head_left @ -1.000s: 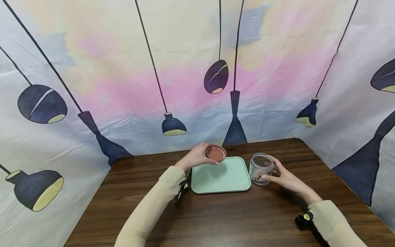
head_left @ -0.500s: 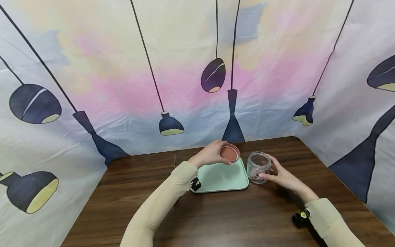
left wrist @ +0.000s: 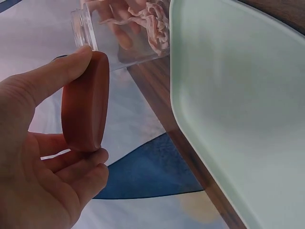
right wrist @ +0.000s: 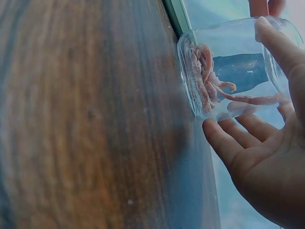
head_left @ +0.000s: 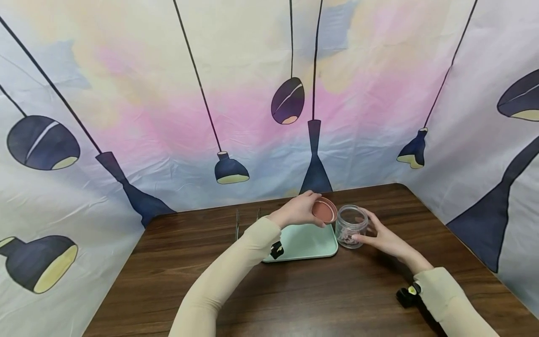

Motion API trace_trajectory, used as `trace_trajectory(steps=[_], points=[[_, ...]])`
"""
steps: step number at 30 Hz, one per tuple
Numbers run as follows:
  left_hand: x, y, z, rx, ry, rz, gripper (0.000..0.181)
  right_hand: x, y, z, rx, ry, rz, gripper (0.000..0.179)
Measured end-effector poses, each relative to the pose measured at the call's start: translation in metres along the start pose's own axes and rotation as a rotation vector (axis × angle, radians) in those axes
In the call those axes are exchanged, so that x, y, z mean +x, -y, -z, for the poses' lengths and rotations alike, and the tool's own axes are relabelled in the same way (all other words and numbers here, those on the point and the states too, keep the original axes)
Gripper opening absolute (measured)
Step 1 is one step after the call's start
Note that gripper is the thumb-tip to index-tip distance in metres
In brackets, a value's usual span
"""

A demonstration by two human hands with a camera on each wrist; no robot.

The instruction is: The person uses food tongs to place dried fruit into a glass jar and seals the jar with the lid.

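Note:
My left hand (head_left: pixel 298 209) pinches a round reddish-brown lid (head_left: pixel 324 210) by its edge, thumb on one side and fingers on the other. The lid is tilted, its inner side showing in the head view, just left of the jar's mouth. A clear jar (head_left: pixel 351 226) stands uncapped on the table, with pinkish, stringy pieces (right wrist: pixel 205 78) at its bottom and one strand reaching up the wall. My right hand (head_left: pixel 381 235) holds the jar from its right side, thumb in front and fingers behind.
A pale green tray (head_left: pixel 309 243) lies left of the jar, partly hidden by my left arm. Thin metal utensils (head_left: pixel 237 224) lie left of the tray. Behind the brown wooden table (head_left: pixel 328 295) hangs a cloth printed with lamps (head_left: pixel 231 168).
My left hand has carried the lid to the right, from over the tray to beside the jar's mouth. The right hand still holds the jar in place. The head view has shifted slightly.

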State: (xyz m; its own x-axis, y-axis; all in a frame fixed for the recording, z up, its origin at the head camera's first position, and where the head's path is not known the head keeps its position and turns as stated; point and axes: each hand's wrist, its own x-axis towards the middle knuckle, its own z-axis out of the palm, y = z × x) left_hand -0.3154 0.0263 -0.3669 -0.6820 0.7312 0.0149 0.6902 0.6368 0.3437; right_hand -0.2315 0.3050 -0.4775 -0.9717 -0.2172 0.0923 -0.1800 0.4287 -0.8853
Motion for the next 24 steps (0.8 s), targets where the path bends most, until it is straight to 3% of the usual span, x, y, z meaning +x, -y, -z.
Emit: trace_trajectory(steps=[11,24], points=[[0.003,-0.009,0.007,-0.014,-0.022,-0.041,0.094,0.000,0.002,0.000,-0.004,0.004,-0.025,0.095],[0.018,-0.013,-0.003,-0.145,-0.105,-0.127,0.095,-0.001,0.004,-0.002,-0.018,-0.005,-0.029,0.094]])
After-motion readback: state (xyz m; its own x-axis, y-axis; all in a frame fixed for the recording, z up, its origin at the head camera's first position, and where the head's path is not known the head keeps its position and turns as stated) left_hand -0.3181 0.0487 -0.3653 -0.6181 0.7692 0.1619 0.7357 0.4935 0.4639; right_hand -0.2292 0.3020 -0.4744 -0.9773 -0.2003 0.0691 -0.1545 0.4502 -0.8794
